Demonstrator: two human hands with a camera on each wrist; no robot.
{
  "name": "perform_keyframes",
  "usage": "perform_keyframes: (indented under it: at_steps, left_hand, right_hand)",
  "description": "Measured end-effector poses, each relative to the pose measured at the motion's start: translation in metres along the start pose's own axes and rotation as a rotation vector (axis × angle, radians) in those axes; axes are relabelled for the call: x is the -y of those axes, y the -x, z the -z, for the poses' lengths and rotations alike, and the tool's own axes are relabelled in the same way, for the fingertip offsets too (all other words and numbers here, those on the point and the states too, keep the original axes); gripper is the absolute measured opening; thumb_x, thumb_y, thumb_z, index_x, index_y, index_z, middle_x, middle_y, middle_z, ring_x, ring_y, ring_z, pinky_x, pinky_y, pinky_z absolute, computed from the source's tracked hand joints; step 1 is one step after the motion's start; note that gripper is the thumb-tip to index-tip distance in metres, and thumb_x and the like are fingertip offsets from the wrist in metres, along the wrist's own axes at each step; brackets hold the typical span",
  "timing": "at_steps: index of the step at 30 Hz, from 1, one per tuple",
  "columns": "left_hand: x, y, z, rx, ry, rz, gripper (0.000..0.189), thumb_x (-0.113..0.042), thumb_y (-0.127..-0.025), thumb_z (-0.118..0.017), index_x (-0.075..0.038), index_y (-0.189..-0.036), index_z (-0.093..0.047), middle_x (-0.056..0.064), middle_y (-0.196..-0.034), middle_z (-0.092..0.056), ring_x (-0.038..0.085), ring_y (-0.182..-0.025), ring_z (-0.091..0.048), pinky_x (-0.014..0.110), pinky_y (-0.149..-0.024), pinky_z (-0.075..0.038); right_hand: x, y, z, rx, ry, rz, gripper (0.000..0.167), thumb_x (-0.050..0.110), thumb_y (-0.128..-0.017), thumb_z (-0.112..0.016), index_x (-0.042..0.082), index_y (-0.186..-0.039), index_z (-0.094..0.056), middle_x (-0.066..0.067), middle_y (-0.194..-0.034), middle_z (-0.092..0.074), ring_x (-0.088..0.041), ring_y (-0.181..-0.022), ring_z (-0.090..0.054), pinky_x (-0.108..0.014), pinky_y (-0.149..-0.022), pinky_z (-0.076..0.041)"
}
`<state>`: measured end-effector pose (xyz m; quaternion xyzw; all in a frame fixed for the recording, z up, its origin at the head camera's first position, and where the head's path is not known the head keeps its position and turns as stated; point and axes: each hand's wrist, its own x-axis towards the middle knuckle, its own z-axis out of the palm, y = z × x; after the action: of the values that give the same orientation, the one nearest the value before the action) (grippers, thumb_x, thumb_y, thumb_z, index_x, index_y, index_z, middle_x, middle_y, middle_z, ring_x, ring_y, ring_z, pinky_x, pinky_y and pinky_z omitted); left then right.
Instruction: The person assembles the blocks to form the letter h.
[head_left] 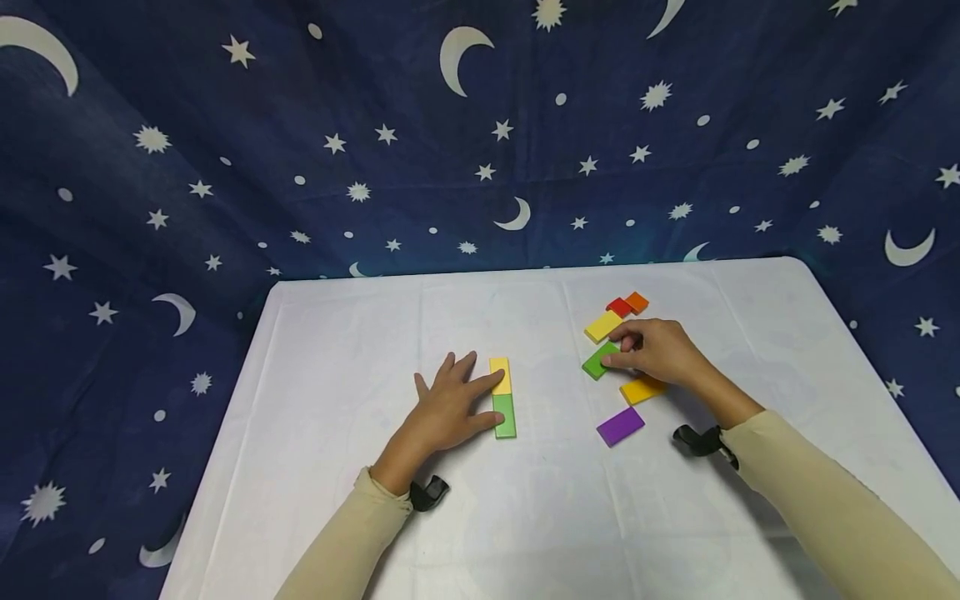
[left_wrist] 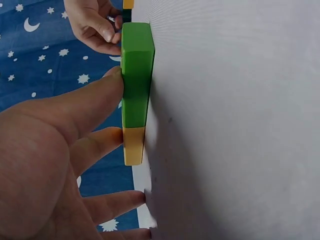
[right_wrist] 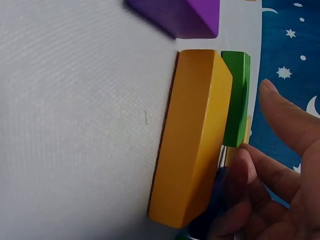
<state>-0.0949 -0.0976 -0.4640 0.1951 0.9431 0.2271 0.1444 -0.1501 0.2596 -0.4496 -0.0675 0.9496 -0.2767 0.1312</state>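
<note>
The white worktop [head_left: 555,500] runs back to its far edge against the starry backdrop [head_left: 420,167]. The orange block [head_left: 638,302] and red block [head_left: 618,307] lie nearest that edge; white surface spreads between the two block groups and widely towards me.

My left hand [head_left: 446,408] is spread, its thumb touching the light-green block [head_left: 506,423] and its index finger touching the pale-yellow block [head_left: 498,365]. These two lie end to end in a straight line.

My right hand [head_left: 663,354] is at the dark-green block [head_left: 596,365], thumb and forefinger apart, the other fingers curled; I cannot tell whether it grips. Just beyond is the yellow block [head_left: 602,326]; the amber block [head_left: 637,392] sits partly beneath my hand in the head view, and the purple block [head_left: 621,427] lies nearer me.
</note>
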Motion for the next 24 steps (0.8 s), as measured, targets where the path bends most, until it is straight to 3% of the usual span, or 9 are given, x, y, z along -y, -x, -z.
perform_keyframes:
  at_steps: [8, 14, 19, 24]
  left_hand:
    - [-0.001, -0.001, -0.001, -0.012, -0.014, 0.001, 0.065, -0.053, -0.089, -0.074, -0.034, -0.148, -0.055, 0.015, -0.166, -0.032, 0.047, -0.156, -0.016, 0.089, -0.105, -0.009]
    - [0.001, -0.002, -0.002, -0.018, -0.008, -0.008, 0.065, -0.053, -0.089, -0.074, -0.034, -0.148, -0.055, 0.015, -0.166, -0.032, 0.047, -0.156, -0.016, 0.089, -0.104, -0.009]
    - [0.001, -0.001, -0.002, -0.020, -0.004, -0.009, 0.065, -0.053, -0.089, -0.074, -0.034, -0.148, -0.055, 0.016, -0.166, -0.032, 0.047, -0.156, -0.016, 0.089, -0.104, -0.009]
    - [0.001, 0.000, -0.002, -0.014, -0.002, -0.006, 0.065, -0.053, -0.089, -0.074, -0.034, -0.148, -0.055, 0.016, -0.166, -0.031, 0.048, -0.156, -0.016, 0.090, -0.103, -0.008]
  right_hand:
    - [0.003, -0.003, -0.006, -0.004, 0.035, -0.066, 0.055, 0.049, -0.077, -0.088, 0.009, -0.112, -0.075, -0.002, -0.079, -0.056, -0.021, -0.078, -0.050, -0.032, -0.065, -0.036]
    - [0.007, -0.001, -0.009, -0.035, 0.046, -0.087, 0.056, 0.046, -0.074, -0.091, 0.009, -0.113, -0.075, -0.003, -0.084, -0.057, -0.024, -0.085, -0.051, -0.033, -0.068, -0.038]
    - [0.009, 0.001, -0.013, -0.050, 0.026, -0.068, 0.060, 0.042, -0.075, -0.091, 0.006, -0.120, -0.074, -0.014, -0.103, -0.069, -0.031, -0.098, -0.056, -0.041, -0.079, -0.047]
    - [0.012, 0.003, -0.014, -0.048, 0.001, -0.078, 0.061, 0.037, -0.077, -0.090, 0.007, -0.127, -0.072, -0.022, -0.123, -0.069, -0.039, -0.112, -0.056, -0.050, -0.088, -0.050]
